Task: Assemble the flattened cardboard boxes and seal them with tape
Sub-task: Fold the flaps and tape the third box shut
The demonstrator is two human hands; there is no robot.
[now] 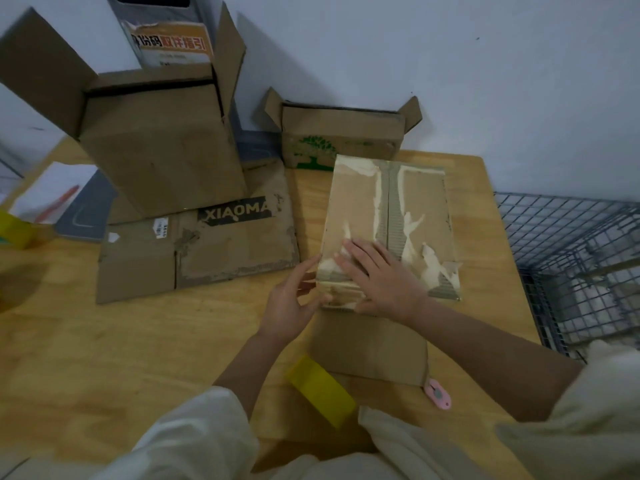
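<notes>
A small cardboard box [415, 209] stands on the wooden table with its worn, torn top flaps closed. My right hand [381, 278] lies flat on the near part of its top, fingers spread. At the box's near left corner my left hand [294, 299] touches the edge with its fingers apart. Close to me on the table sits a yellow tape roll [322, 389], with a small pink cutter [439, 396] to its right. A flattened box printed XIAOMA [197, 251] lies to the left.
A tall open box [156, 147] stands on the flattened one at the back left. Against the wall sits a small open box with a green tree print [343, 140]. A wire basket [575, 265] is beyond the table's right edge. Papers and a second yellow tape roll [14, 230] lie far left.
</notes>
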